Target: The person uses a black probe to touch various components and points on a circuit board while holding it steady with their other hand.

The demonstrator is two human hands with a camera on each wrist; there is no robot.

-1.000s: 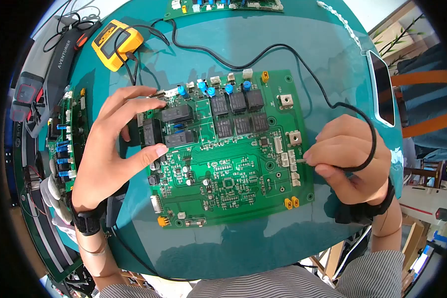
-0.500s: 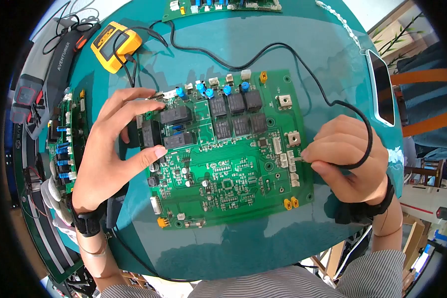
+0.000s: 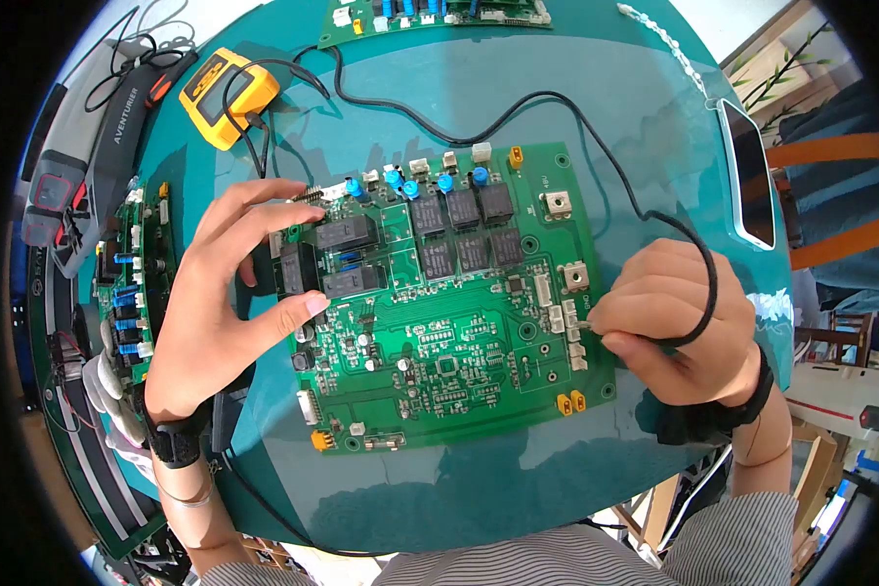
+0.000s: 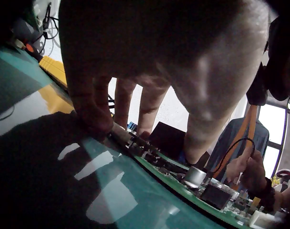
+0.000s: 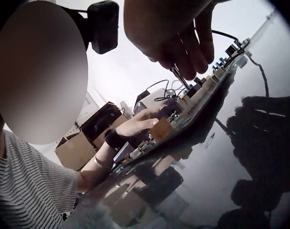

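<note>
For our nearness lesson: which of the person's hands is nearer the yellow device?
Left: the left hand is below the yellow device in the head view; the right hand is farther, across the circuit board.

Wht phone (image 3: 749, 174) w/ beaded strap (image 3: 668, 42) R, grey AVENTURIER item (image 3: 119, 132) L

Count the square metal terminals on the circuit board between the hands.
2, both toward the right side of the circuit board in the head view: the upper terminal and the lower terminal, nearer the right hand. Any under the left hand would be hidden.
</note>
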